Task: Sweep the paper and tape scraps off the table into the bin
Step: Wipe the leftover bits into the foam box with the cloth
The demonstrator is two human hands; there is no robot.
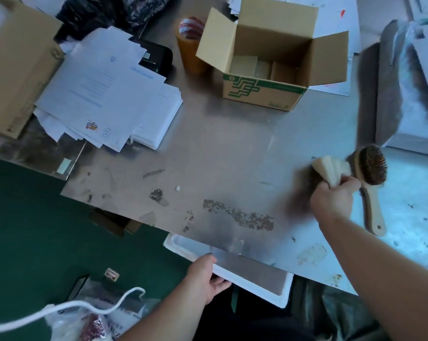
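My right hand [332, 199] grips a pale scrap of paper or tape [331, 169] above the right part of the metal table [220, 148]. Just right of that hand a wooden brush [371, 178] lies on the table, bristles up. My left hand [203, 279] holds the rim of a white bin [285, 294] that sits under the table's near edge. A small white scrap [177, 188] lies on the table near its middle. Flat patches of tape residue [240, 214] mark the surface close to the near edge.
An open cardboard box [269, 60] stands at the back, with a tape roll [189, 43] to its left. A stack of papers [104, 89] covers the back left. More papers and plastic lie at the far right. Green floor, a white cord and a bag show at lower left.
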